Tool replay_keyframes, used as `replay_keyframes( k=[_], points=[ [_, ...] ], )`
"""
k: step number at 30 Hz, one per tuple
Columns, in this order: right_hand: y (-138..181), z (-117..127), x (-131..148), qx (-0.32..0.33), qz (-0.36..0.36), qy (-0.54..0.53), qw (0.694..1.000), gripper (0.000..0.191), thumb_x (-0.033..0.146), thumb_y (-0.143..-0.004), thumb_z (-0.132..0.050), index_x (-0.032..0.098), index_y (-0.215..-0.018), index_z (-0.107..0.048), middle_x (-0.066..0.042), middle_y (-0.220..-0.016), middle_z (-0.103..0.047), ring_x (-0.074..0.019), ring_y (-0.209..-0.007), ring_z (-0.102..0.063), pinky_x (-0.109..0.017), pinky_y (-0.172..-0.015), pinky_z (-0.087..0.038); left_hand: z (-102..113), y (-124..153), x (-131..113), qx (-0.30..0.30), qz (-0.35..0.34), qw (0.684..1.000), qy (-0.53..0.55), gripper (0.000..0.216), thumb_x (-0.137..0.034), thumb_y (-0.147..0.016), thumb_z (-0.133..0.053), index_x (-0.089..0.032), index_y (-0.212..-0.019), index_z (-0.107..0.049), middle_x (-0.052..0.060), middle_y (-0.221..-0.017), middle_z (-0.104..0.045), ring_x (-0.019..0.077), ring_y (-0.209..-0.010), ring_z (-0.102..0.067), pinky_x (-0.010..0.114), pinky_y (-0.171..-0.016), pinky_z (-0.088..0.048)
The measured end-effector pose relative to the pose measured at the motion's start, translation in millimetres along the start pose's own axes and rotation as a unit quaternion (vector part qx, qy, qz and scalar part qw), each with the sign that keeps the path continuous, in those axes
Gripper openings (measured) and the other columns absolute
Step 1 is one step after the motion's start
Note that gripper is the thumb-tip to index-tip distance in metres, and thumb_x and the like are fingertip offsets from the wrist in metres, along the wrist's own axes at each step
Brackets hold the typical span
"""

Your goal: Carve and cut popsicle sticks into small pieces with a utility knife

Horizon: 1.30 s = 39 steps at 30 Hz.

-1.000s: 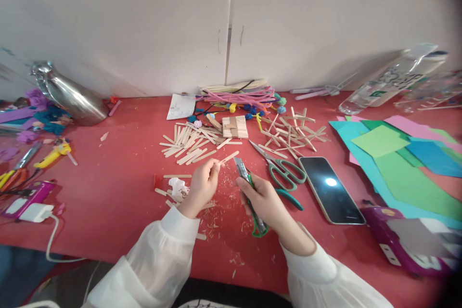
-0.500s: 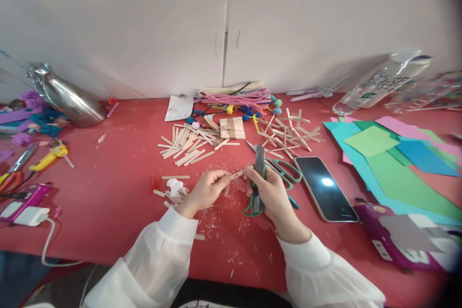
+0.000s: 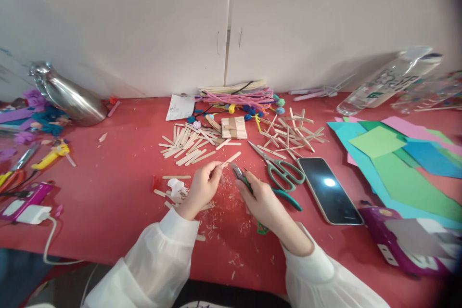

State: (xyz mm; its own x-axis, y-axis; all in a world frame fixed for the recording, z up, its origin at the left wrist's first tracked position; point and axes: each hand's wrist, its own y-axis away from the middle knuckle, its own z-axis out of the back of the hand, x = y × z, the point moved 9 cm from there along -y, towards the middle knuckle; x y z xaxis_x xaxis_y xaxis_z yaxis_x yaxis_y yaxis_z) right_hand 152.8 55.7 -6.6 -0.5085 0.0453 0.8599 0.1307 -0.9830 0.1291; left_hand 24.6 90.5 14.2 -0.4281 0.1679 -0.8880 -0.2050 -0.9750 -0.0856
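Between the thumb and fingers of my left hand [image 3: 202,186] is a wooden craft stick [image 3: 231,158], its free end pointing up and right. My right hand [image 3: 263,202] is wrapped round a green and grey utility knife [image 3: 238,172], whose tip points up and left, a little apart from the stick. Fine wood shavings [image 3: 212,226] lie on the red table below both hands. A pair of green-handled scissors [image 3: 285,173] rests just right of my right hand, and a teal-handled tool [image 3: 287,198] lies partly hidden behind that hand.
Beyond my hands are loose craft sticks [image 3: 186,142], a bundle of sticks [image 3: 234,128] and pink pipe cleaners [image 3: 238,95]. A phone [image 3: 329,190], coloured paper [image 3: 390,168] and a purple power strip [image 3: 391,236] lie right. A steel jug [image 3: 70,94] and yellow glue gun [image 3: 50,156] are left.
My right hand has turned the knife from upright to slanting up-left and drawn it off the stick. My left hand has shifted slightly left, leaving more of the stick showing.
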Motion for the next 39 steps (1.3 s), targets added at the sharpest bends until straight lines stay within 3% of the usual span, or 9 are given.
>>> replay_keyframes(
  k=[9, 16, 26, 33, 36, 39],
  points=[
    [0, -1, -2, 0.006, -0.018, -0.007, 1.000, 0.023, 0.040, -0.086, -0.036, 0.026, -0.071, -0.026, 0.008, -0.046, -0.042, -0.0143, -0.034, -0.048, -0.025, -0.040, -0.035, 4, 1, -4, -0.029, -0.047, 0.996, -0.066, 0.030, -0.033, -0.091, -0.037, -0.017, -0.096, -0.061, -0.001, -0.060, -0.054, 0.0114, -0.052, -0.049, 0.021, -0.054, -0.040],
    [2, -17, -9, 0.074, -0.097, -0.181, 0.976, 0.024, 0.045, -0.081, -0.041, 0.024, -0.073, -0.032, 0.010, -0.049, -0.046, -0.0076, -0.026, -0.041, -0.020, -0.028, -0.028, 2, 1, -5, -0.019, -0.058, 0.996, -0.069, 0.029, -0.031, -0.092, -0.035, -0.015, -0.094, -0.059, 0.001, -0.066, -0.057, 0.0125, -0.060, -0.054, 0.021, -0.059, -0.042],
    [6, -32, -3, 0.096, -0.124, -0.267, 0.951, 0.031, 0.052, -0.076, -0.043, 0.024, -0.074, -0.031, 0.013, -0.045, -0.045, -0.0061, -0.024, -0.040, -0.017, -0.026, -0.030, -2, 3, -4, -0.037, -0.048, 0.997, -0.044, 0.023, -0.028, -0.091, -0.035, -0.017, -0.080, -0.052, -0.001, -0.064, -0.055, 0.0111, -0.057, -0.053, 0.020, -0.057, -0.040],
    [3, -15, 0, 0.012, -0.057, -0.162, 0.985, 0.027, 0.048, -0.084, -0.037, 0.024, -0.073, -0.032, 0.011, -0.047, -0.042, -0.0081, -0.029, -0.041, -0.020, -0.032, -0.031, 5, 1, -3, -0.056, -0.019, 0.998, -0.023, 0.026, -0.031, -0.091, -0.036, -0.018, -0.071, -0.048, -0.001, -0.061, -0.057, 0.0115, -0.056, -0.053, 0.021, -0.058, -0.040],
    [3, 2, 7, -0.045, 0.005, -0.014, 0.999, 0.026, 0.046, -0.086, -0.035, 0.024, -0.072, -0.037, 0.008, -0.047, -0.043, -0.0117, -0.037, -0.047, -0.022, -0.040, -0.033, 6, 1, -6, -0.051, -0.022, 0.998, -0.010, 0.027, -0.032, -0.091, -0.037, -0.018, -0.070, -0.048, -0.002, -0.059, -0.054, 0.0106, -0.054, -0.051, 0.020, -0.056, -0.039],
    [8, 15, 17, -0.106, 0.054, 0.174, 0.978, 0.030, 0.042, -0.089, -0.031, 0.021, -0.075, -0.047, 0.002, -0.051, -0.054, -0.0161, -0.046, -0.055, -0.024, -0.044, -0.031, 8, 1, -10, -0.052, -0.036, 0.998, -0.009, 0.028, -0.031, -0.091, -0.037, -0.018, -0.068, -0.047, -0.003, -0.060, -0.051, 0.0101, -0.054, -0.049, 0.020, -0.057, -0.038]
  ],
)
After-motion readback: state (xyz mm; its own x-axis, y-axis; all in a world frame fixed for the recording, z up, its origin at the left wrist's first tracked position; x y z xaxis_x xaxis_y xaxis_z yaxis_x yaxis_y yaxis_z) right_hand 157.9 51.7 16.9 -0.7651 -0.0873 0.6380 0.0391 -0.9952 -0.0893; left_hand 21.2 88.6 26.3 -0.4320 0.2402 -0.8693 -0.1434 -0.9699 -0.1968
